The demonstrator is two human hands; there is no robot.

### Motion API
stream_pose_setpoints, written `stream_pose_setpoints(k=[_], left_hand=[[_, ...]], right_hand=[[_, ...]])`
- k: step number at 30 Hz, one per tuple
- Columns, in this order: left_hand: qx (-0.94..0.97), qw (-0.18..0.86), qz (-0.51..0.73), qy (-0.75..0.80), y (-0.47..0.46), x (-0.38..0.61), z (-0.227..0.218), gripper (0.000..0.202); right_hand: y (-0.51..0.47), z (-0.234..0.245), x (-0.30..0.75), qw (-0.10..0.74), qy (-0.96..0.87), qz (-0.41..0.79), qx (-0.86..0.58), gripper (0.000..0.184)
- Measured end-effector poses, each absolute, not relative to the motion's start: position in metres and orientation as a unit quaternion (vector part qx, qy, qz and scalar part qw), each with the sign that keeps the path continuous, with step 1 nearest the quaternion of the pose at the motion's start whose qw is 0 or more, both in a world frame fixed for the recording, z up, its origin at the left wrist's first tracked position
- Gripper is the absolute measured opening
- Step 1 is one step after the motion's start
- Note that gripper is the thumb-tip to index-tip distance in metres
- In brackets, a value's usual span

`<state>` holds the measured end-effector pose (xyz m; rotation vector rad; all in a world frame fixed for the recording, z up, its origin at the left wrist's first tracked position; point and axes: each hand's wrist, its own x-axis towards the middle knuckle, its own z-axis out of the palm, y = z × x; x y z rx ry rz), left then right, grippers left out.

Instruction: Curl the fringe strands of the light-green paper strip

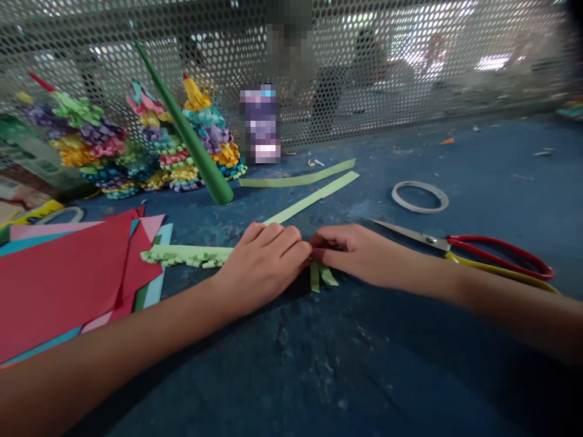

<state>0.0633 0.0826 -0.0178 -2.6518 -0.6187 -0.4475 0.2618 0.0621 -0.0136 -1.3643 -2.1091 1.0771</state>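
The left hand and right hand pinch a pale green paper strip, its edge curled into tight little loops.

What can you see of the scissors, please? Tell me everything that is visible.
A pair of scissors lies flat on the blue worktop, right of the right hand. The closed steel blades point left, toward that hand. The long plastic loop handles are red and yellow. The right forearm passes just below the yellow one, maybe touching it.
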Motion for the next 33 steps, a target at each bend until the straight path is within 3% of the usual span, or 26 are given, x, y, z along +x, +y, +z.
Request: stream_pose_setpoints(k=[8,16,28,33], left_hand=[[-0.943,0.194,-0.165,-0.216,0.082,0.062,-0.016,0.017],[-0.953,0.155,-0.122,-0.229,0.082,0.065,-0.017,0.02],[-0.908,0.276,-0.116,-0.293,0.077,0.066,-0.016,0.015],[-0.915,0.208,-0.122,-0.324,0.079,0.066,-0.019,0.017]], right_hand=[[0.06,-0.014,0.264,0.216,-0.752,0.387,-0.487,0.007],[0.059,-0.015,0.262,0.234,-0.754,0.362,-0.496,0.012],[0.058,-0.013,0.263,0.274,-0.672,0.459,-0.513,0.031],[0.056,-0.021,0.251,0.353,-0.647,0.479,-0.478,0.032]])
